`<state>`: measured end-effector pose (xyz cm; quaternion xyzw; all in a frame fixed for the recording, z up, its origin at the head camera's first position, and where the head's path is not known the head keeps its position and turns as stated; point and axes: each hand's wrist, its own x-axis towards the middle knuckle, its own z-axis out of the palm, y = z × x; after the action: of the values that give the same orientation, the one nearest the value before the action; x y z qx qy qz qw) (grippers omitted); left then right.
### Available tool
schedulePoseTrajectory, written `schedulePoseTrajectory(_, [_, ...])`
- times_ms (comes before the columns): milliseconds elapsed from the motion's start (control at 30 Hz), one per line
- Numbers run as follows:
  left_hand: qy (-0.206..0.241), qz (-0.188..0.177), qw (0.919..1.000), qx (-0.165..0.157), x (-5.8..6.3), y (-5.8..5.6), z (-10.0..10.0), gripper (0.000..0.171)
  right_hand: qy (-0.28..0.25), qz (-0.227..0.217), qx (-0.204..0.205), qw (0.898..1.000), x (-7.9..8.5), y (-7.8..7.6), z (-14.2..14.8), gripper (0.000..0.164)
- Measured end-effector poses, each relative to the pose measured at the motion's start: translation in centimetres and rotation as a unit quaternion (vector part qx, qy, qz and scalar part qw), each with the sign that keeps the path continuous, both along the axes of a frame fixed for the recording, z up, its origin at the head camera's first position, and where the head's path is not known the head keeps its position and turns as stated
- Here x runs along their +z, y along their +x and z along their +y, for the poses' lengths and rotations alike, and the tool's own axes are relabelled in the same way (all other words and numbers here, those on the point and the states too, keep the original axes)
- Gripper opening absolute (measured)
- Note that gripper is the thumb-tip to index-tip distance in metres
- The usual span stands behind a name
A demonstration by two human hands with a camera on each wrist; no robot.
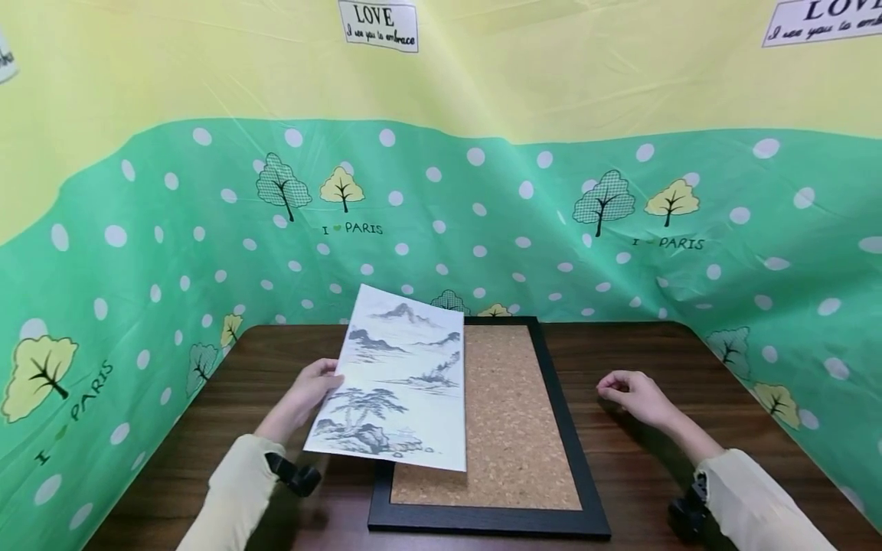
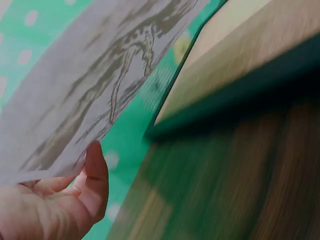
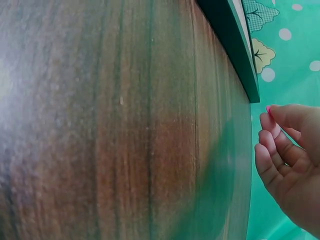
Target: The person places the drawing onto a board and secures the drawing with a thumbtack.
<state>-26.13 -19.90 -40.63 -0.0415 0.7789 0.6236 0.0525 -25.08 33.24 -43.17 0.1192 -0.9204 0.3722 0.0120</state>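
Observation:
My left hand [image 1: 313, 389] grips the left edge of a white sheet of paper [image 1: 413, 363] printed with an ink landscape of mountains and pines. The thumb lies on its printed face in the left wrist view. Tilted, the sheet overlaps the left part of a cork board [image 1: 510, 428] with a black frame. To the right of the board, my right hand [image 1: 637, 394] is held over the table. Its thumb and forefinger pinch a small pink thing [image 3: 269, 109], of which only a bit shows; the other fingers are curled.
The board lies on a dark wood-grain table [image 1: 620, 344]. A green and yellow cloth [image 1: 482, 199] with trees, dots and lettering hangs behind and at both sides. Each wrist wears a black camera.

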Motion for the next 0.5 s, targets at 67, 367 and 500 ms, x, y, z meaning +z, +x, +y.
schedulePoseTrajectory(67, [0.014, 0.009, 0.9998, 0.008, -0.1, -0.1, 2.0, 0.029, -0.001, 0.0, -0.003, 1.0, 0.0, 0.0, -0.1, 0.015])
schedulePoseTrajectory(367, [0.025, 0.026, 0.9992, 0.019, -1.1, 1.2, 9.4, 0.028, -0.003, -0.002, 0.0, 1.0, -0.5, 0.1, -0.3, 0.013])
schedulePoseTrajectory(500, [0.001, 0.025, 0.9996, 0.014, -1.9, 1.8, 11.2, 0.031, 0.0, 0.0, -0.003, 1.0, -0.8, -0.1, -0.3, 0.012])
